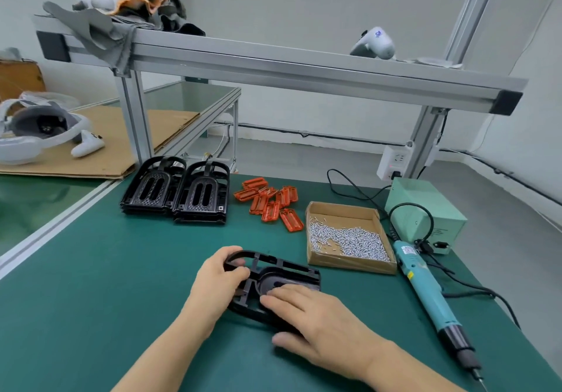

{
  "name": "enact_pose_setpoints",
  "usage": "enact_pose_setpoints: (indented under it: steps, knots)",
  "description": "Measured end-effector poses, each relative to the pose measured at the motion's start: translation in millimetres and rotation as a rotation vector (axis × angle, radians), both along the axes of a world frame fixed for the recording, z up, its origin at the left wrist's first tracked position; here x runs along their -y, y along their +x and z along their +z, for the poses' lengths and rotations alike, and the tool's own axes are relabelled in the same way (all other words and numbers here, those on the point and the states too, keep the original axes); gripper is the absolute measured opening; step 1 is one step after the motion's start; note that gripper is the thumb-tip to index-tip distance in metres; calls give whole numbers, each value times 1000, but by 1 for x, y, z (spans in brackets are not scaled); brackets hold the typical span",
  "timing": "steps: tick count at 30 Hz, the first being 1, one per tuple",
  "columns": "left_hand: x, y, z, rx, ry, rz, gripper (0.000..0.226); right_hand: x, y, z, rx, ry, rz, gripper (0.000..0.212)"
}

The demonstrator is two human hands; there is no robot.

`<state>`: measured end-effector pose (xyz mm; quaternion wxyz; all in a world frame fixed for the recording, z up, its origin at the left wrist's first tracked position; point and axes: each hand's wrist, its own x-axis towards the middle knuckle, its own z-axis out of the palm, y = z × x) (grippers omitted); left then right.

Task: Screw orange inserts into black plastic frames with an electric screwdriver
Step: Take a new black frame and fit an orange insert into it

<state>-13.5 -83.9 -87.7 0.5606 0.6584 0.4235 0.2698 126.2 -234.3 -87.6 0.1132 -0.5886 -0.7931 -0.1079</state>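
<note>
Head view: we see a shallow cardboard box (349, 233) on the green surface (106, 285), holding a heap of small silver screws (346, 241). Near its left, our left hand (217, 279) grips a black frame (286, 268); our right hand (316, 315) rests flat on it. Orange inserts (270, 201) lie loose behind, the screwdriver (431, 297) right.

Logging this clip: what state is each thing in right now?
Frame: flat on mat, held by both hands.
Left hand: grips frame's loop end.
Right hand: fingers rest flat on frame.
Screwdriver: lying on mat, untouched.
Inserts: loose pile.
Screws: loose in box.
Spare frames: two stacks.
</note>
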Motion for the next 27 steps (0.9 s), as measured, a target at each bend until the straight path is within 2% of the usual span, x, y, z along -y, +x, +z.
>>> enact_pose_setpoints:
  steps: [3, 5, 7, 11, 14, 21, 27]
  knots:
    - [1, 0, -4, -117, 218, 4, 40, -12, 5, 12, -192, -8, -36, 41]
    - [3, -1, -8, -151, 315, 8, 42, -27, 14, 20, -270, 76, -112, 35]
    - [5, -1, -11, -184, 381, -1, 42, -49, 29, 25, -258, 171, -267, 30]
    - [6, -3, -13, -239, 453, -11, 43, -99, 63, 31, -125, 2, -655, 39]
    - [6, -4, -11, -239, 452, -2, 43, -130, 75, 28, -50, -108, -794, 47]
    - [7, -4, -11, -241, 440, 21, 44, -154, 77, 11, 117, -215, -886, 60]
    - [8, -6, -11, -242, 436, 38, 44, -154, 74, 17, 82, -150, -898, 34]
